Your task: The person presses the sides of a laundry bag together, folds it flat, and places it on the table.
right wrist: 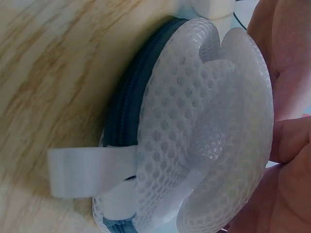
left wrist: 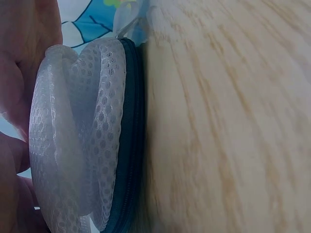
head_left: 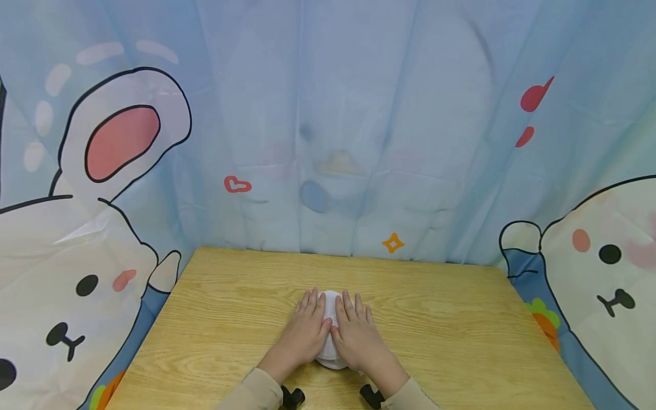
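Working on the white mesh bag (right wrist: 194, 126) with both hands, laying the left hand (head_left: 304, 330) and the right hand (head_left: 356, 336) over its two sides. Holding the fingers of each hand straight and slightly parted, bringing the thumb tips close together near the bag's middle, and pinching nothing visible. Lying on the desk (head_left: 461, 330) toward the near side, under and between the hands, and carrying the dark zip (left wrist: 132, 136) along the rim nearest the wood. Bulging upward in soft folds and leaving a gap between the mesh layers in both wrist views. For an even result, sharing pressure equally between both hands, using flat fingers rather than nails to spare the mesh, and pushing mainly downward to avoid sliding the bag. Watching the folds, probably springy under uneven force. Minding the white fabric tab (right wrist: 82, 172), sticking out beside the zip and liable to get trapped under the rim. Allowing room for the black fittings (head_left: 293, 397) below the wrists and for the beige sleeves (head_left: 251, 393). Facing a blue curtain (head_left: 353, 85) printed with cartoon animals, hanging beyond the far edge, well apart from the work. Finding no visible obstruction between hands and bag.
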The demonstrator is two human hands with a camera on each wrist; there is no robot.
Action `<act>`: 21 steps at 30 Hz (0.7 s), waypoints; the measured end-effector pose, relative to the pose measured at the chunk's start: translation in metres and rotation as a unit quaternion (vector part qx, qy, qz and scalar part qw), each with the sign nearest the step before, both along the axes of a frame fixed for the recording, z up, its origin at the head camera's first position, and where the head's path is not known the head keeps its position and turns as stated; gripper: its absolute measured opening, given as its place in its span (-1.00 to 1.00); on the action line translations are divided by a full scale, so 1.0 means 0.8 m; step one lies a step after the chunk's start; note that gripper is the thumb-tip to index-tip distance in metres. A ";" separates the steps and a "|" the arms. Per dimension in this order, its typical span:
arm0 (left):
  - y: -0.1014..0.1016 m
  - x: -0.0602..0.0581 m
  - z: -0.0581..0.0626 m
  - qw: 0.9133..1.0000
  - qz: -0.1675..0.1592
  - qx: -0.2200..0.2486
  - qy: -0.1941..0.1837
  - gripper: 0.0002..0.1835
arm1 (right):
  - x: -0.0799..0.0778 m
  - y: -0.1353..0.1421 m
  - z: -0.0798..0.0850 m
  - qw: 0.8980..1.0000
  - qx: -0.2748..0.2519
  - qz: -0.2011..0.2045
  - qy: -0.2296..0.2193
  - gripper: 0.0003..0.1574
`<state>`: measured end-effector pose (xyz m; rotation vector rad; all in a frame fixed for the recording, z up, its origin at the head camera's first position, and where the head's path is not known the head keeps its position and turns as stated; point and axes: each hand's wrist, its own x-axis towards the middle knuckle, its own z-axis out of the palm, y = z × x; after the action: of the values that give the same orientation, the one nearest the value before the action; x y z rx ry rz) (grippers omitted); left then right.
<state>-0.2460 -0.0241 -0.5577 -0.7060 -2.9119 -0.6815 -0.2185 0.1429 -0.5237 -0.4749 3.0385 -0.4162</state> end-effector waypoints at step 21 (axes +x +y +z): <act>0.002 0.004 -0.006 1.000 0.005 -0.017 -0.017 -0.31 | 0.000 -0.002 -0.008 1.000 0.002 0.001 -0.018 -0.18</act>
<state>-0.2426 -0.0224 -0.5628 -0.6905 -2.9621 -0.6522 -0.2187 0.1416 -0.5305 -0.4643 3.0036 -0.4146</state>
